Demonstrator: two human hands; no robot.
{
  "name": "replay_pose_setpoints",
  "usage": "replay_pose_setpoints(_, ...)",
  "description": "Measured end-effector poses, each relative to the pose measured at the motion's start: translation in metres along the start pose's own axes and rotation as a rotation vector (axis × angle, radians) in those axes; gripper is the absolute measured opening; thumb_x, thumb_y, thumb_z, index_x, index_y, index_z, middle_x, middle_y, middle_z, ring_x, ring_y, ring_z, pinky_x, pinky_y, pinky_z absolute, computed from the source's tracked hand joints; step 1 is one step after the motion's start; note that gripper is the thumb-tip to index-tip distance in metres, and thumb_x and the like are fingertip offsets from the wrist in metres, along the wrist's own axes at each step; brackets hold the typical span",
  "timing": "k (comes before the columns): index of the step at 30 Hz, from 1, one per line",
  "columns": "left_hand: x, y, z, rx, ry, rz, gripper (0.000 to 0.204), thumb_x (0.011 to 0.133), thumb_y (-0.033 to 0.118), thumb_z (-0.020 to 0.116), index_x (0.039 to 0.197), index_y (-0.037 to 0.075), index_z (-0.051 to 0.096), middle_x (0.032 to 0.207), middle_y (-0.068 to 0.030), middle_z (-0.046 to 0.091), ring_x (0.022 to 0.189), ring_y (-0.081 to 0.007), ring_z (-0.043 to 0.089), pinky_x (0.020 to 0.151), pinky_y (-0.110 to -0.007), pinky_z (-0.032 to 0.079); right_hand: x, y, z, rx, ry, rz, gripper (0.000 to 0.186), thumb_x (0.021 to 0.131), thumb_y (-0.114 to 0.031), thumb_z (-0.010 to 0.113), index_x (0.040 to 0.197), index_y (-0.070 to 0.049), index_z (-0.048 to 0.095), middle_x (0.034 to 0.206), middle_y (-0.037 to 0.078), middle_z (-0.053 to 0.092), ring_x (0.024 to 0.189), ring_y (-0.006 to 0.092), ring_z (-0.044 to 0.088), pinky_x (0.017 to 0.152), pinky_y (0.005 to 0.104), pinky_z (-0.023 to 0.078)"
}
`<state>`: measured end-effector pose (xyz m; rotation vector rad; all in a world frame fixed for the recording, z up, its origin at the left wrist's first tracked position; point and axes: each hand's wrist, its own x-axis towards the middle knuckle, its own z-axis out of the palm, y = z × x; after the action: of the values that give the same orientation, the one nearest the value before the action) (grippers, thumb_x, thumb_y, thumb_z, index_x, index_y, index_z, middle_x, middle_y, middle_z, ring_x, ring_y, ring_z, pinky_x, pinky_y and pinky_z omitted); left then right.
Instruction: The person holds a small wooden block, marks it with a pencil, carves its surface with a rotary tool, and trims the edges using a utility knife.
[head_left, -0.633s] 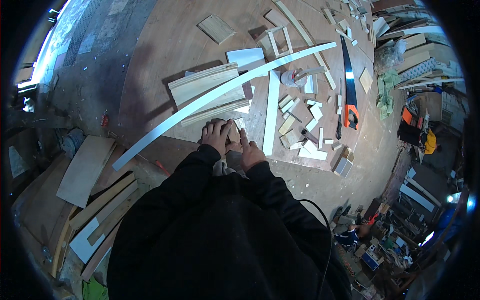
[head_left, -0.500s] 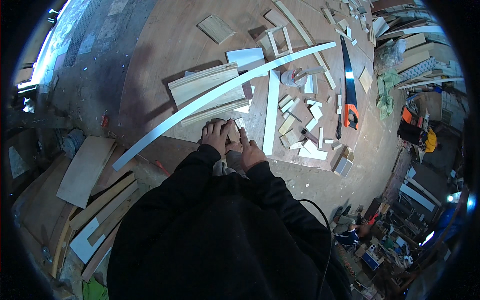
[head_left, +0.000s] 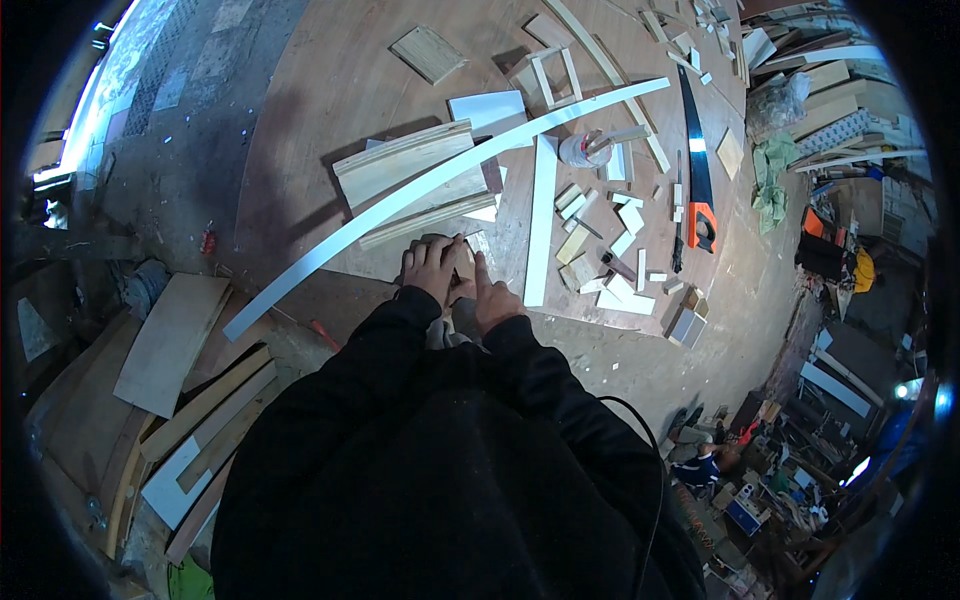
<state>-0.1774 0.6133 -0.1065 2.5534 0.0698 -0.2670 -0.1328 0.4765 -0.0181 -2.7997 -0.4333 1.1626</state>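
At the near edge of the wooden work table (head_left: 300, 215), my left hand (head_left: 428, 268) bends its fingers over a small brown wooden piece (head_left: 464, 262), pressing on it. My right hand (head_left: 495, 302) is close beside it. Its index finger points forward along the piece, and the other fingers curl round something too small and hidden to name. A pale, shiny flat bit (head_left: 479, 242) shows just beyond the fingertips. Behind my hands lies a grooved wooden board piece (head_left: 410, 160), with a long thin white strip (head_left: 390, 205) slanting across it.
A white board strip (head_left: 541, 225) lies right of my hands. Beyond it are a jar (head_left: 583, 150), several small wood offcuts (head_left: 622, 243) and a handsaw (head_left: 701, 180) with an orange handle. Boards (head_left: 172, 343) lean at lower left. A person (head_left: 700, 465) sits far right.
My right hand has shifted slightly left, its index finger now straighter and nearer the left hand. The left hand stays on the wooden piece. The whole view has moved a little.
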Motion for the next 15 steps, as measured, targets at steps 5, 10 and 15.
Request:
replay_pose_setpoints(5,0.001,0.000,0.008,0.044,0.006,0.003,0.097,0.077,0.053,0.072,0.155,0.017,0.028,0.134,-0.0072,0.045,0.117,-0.0320,0.043,0.097,-0.048,0.035,0.012,-0.016,0.001,-0.052,-0.060,0.081,0.072,0.094,-0.019,0.047,0.157,-0.014,0.014,0.090,0.028,0.069,0.083,0.0439,0.070,0.077,0.0500,0.056)
replay_pose_setpoints(10,0.003,0.002,0.016,0.100,0.005,-0.036,0.095,0.077,0.054,0.071,0.155,0.017,0.030,0.128,-0.0071,0.047,0.116,-0.0318,0.044,0.094,-0.050,0.034,0.019,-0.012,-0.005,0.015,-0.106,0.088,0.071,0.093,-0.019,0.046,0.157,-0.015,0.016,0.094,0.029,0.069,0.084,0.0430,0.070,0.077,0.0504,0.056)
replay_pose_setpoints(15,0.003,0.003,0.017,0.095,0.046,0.010,0.091,0.074,0.044,0.073,0.152,0.016,0.035,0.121,-0.0066,0.050,0.112,-0.0306,0.045,0.085,-0.048,0.034,0.009,0.000,0.009,0.048,-0.086,0.101,0.072,0.093,-0.022,0.048,0.157,-0.021,0.015,0.094,0.029,0.069,0.085,0.0423,0.070,0.079,0.0503,0.056)
